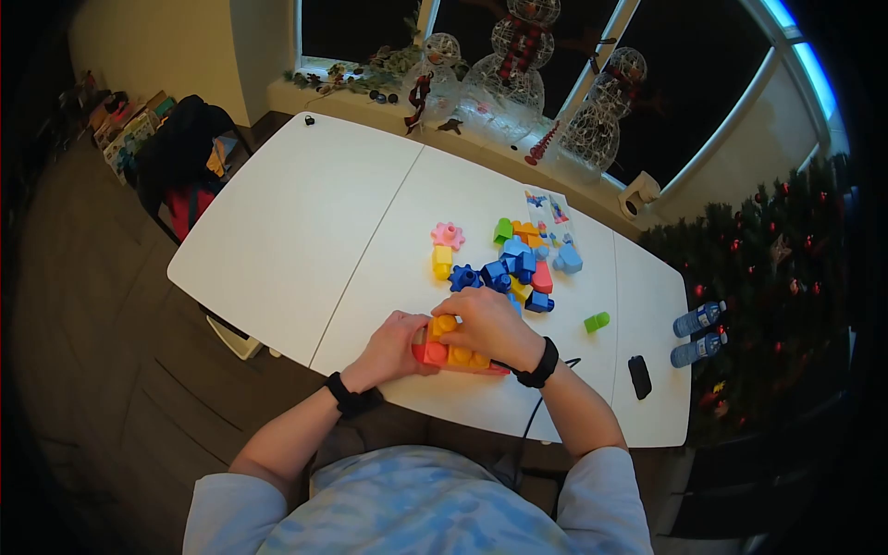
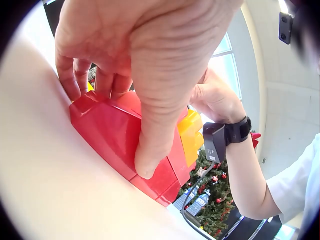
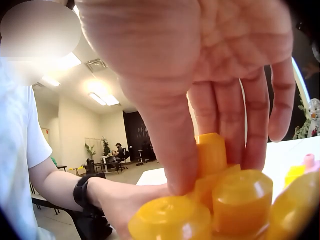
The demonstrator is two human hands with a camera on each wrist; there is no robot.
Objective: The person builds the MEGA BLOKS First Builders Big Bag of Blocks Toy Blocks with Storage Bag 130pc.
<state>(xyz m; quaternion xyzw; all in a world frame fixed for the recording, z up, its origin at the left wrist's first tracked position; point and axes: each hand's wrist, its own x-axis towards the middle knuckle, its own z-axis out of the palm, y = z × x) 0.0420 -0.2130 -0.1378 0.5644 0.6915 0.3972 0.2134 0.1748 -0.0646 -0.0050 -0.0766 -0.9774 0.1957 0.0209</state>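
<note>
Gripping a red piece (image 2: 107, 132) between them, left fingers (image 2: 152, 157) sit beside right fingers (image 3: 230, 122) pinching a yellow block (image 3: 210, 154).

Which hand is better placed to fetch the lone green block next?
Probably the right hand: it's nearer the green block, though pinching a yellow block; the left hand grips the red piece.

The left fingers (image 1: 409, 321) hold a red block (image 1: 435, 352), the right fingers (image 1: 451, 304) a yellow block (image 1: 443, 326).
</note>
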